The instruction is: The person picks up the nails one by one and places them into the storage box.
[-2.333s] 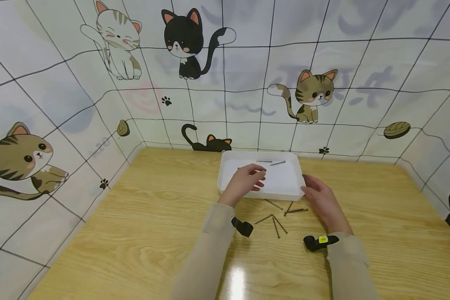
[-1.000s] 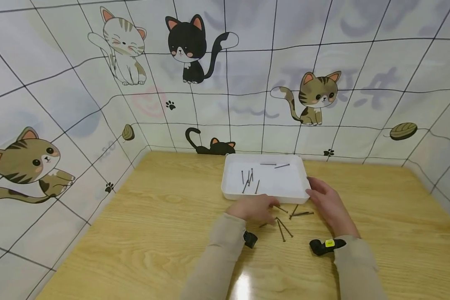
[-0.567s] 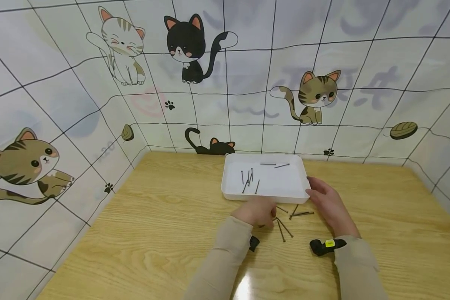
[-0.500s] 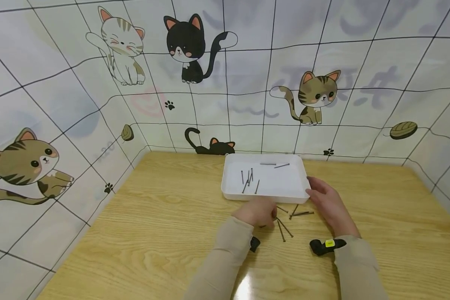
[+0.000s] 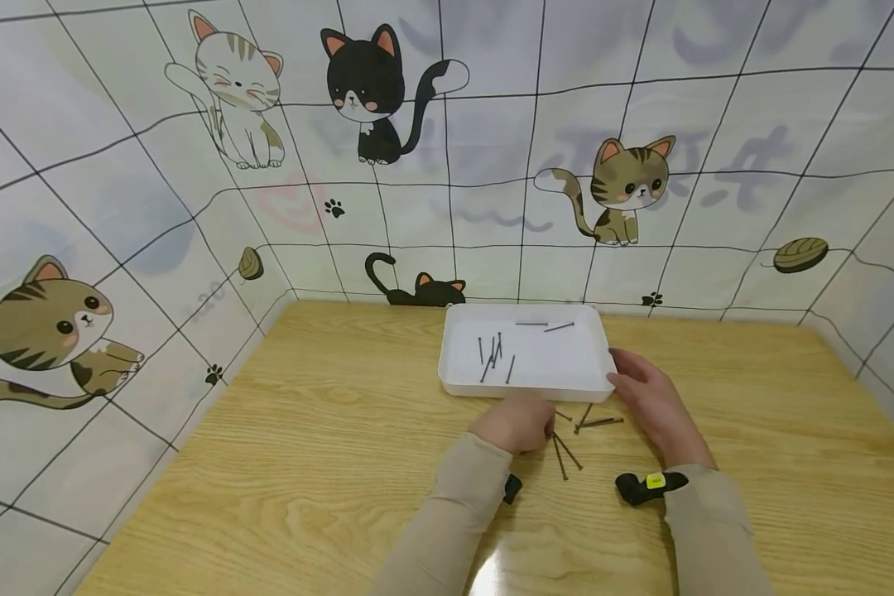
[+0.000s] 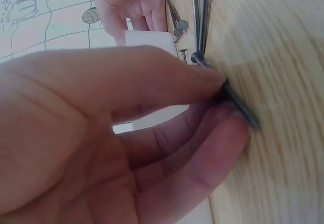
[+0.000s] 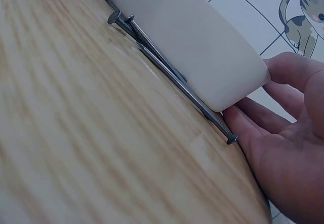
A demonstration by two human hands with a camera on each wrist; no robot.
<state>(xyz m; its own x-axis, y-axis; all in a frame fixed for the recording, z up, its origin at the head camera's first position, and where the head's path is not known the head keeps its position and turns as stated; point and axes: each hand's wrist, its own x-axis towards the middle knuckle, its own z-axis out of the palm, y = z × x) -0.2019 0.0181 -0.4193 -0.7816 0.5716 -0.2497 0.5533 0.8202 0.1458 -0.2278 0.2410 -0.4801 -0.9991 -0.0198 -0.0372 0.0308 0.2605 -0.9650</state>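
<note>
Low over the table my left hand pinches a nail between thumb and fingertips; the left wrist view has it close up, slanting down to the wood. Beside it lie two dark nails, their ends meeting near my fingers. At the right end of a shallow white tray, my right hand holds the corner with thumb and index finger, as the right wrist view shows. Several nails lie loose on the tray's left side, and two more nails lie near its back wall.
In front of the tray several nails lie crossed on the wooden table, close to its wall. A cloth backdrop with printed cats and grid lines rises behind the table and along its sides.
My left hand came from over the tray down to the nails on the table and has pinched one, shifting slightly right. My right hand stays at the tray's right end.
</note>
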